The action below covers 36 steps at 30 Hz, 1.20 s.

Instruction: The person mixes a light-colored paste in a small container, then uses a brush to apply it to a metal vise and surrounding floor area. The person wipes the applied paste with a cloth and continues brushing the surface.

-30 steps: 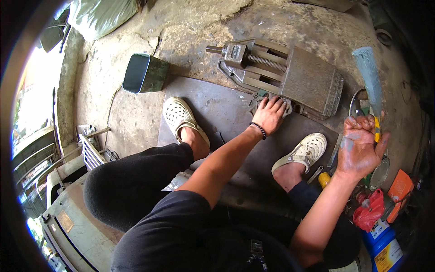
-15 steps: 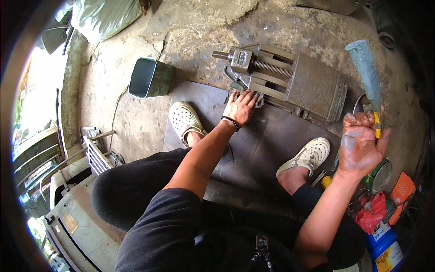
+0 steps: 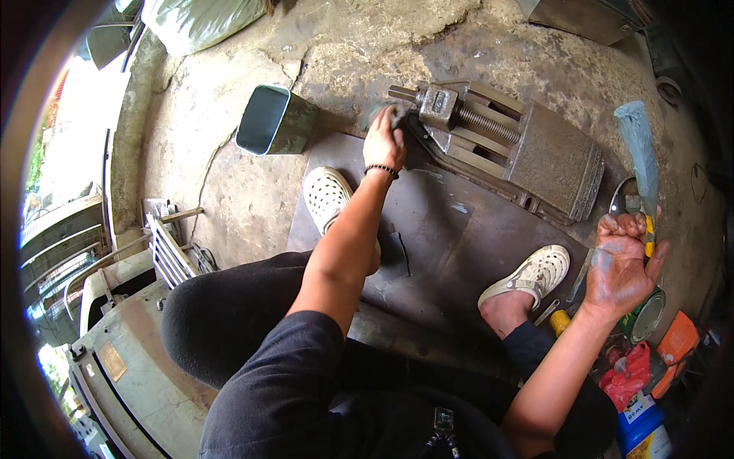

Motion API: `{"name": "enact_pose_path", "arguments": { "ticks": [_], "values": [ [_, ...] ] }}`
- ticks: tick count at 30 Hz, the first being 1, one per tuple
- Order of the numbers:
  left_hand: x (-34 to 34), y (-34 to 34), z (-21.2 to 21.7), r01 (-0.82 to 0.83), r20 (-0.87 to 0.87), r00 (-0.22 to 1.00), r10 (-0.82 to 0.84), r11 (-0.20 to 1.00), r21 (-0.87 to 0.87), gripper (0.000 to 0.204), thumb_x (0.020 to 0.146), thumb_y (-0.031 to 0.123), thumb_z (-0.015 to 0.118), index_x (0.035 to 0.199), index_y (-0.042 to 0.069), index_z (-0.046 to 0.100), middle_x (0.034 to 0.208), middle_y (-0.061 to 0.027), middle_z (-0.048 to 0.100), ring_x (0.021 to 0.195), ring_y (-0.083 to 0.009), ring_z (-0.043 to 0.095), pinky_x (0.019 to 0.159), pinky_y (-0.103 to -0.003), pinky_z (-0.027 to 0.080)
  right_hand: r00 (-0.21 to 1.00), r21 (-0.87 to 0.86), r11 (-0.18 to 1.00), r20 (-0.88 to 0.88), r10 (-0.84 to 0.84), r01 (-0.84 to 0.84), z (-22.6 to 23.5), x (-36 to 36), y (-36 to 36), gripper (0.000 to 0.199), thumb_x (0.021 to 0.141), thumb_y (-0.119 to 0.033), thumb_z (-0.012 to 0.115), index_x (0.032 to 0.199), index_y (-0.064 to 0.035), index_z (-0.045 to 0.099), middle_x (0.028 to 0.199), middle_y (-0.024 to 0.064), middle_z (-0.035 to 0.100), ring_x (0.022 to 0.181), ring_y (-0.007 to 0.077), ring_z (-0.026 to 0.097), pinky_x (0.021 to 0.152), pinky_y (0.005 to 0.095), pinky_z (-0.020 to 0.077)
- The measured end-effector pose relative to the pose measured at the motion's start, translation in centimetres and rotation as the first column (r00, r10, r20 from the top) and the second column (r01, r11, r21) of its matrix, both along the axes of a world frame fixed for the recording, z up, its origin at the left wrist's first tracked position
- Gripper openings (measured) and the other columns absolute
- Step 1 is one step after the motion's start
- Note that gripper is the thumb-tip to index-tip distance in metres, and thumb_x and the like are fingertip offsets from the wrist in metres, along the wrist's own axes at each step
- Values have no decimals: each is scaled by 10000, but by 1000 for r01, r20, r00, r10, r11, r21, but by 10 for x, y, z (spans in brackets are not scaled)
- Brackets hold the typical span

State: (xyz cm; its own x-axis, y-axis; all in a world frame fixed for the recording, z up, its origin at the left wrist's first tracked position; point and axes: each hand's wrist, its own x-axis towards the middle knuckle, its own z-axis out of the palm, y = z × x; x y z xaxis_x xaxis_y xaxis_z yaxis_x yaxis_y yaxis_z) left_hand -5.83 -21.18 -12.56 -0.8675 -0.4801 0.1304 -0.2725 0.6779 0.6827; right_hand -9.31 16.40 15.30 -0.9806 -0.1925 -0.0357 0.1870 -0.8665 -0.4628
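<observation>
Wiping looks part-done: your vise (image 3: pixel 535 153), on the floor (image 3: pixel 180 153) ahead, betw. L hand (image 3: pixel 386 144) & R hand (image 3: pixel 623 264), has pale rails (image 3: pixel 497 102) but a dull brown block (image 3: pixel 562 157). L fingers are curled round a blurred rag (image 3: pixel 396 116) by its L end — contact unclear; R fingers grip a brush (image 3: pixel 644 172), bristles (image 3: pixel 634 122) up, blue-grey.

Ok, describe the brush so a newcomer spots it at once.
Find the vise, the big metal block above centre. Below it to the right is the person's right hand, fingers curled. The brush sticks up from that hand, its flared, pale-blue head setting it apart from the red bag below.
</observation>
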Motion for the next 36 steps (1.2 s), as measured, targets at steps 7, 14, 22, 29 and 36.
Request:
{"name": "enact_pose_path", "arguments": {
  "ticks": [7, 14, 22, 29, 36],
  "values": [
    [-10, 13, 5, 385, 531, 825, -193, 880, -279, 590, 951, 158, 501, 1536, 136, 421, 1670, -95, 276, 1495, -389, 330, 1194, -564, 306, 999, 51, 998, 40, -26, 24, -1, 4, -2, 521, 1051, -343, 500, 1439, 3, 470, 992, 92, 473, 949, 211, 458, 888, 406, 334],
    [13, 56, 8, 444, 648, 752, -117, 817, -368, 562, 963, 152, 472, 1522, 91, 451, 1684, -104, 241, 1540, -375, 232, 1232, -546, 233, 999, 10, 1000, 12, -29, 29, 14, -2, -1, 530, 1052, -360, 501, 1437, 2, 473, 1001, 97, 484, 939, 213, 465, 894, 420, 338],
    [55, 133, -9, 187, 536, 841, -78, 970, -153, 598, 963, 133, 443, 1553, 50, 387, 1660, -155, 281, 1545, -377, 213, 1236, -568, 202, 1000, -9, 1000, 19, 17, -17, 8, 1, 6, 543, 1051, -418, 501, 1400, -2, 524, 1001, 103, 551, 920, 215, 497, 893, 439, 357],
    [38, 175, 0, -182, 255, 957, 141, 972, 146, 633, 903, 24, 467, 1521, -61, 359, 1643, -269, 235, 1533, -411, 220, 1230, -536, 246, 999, 36, 999, 48, -23, 21, 7, 9, 7, 490, 1034, -389, 519, 1367, -29, 527, 994, 84, 522, 929, 208, 503, 878, 424, 352],
    [48, 260, 14, 177, 433, 876, -211, 977, 118, 578, 976, 114, 398, 1531, -42, 370, 1661, -251, 212, 1546, -395, 207, 1247, -530, 205, 1000, 46, 999, 25, 15, -16, 15, 12, -9, 467, 1047, -383, 521, 1368, -44, 539, 985, 85, 541, 914, 200, 520, 871, 404, 360]
  ]
}}
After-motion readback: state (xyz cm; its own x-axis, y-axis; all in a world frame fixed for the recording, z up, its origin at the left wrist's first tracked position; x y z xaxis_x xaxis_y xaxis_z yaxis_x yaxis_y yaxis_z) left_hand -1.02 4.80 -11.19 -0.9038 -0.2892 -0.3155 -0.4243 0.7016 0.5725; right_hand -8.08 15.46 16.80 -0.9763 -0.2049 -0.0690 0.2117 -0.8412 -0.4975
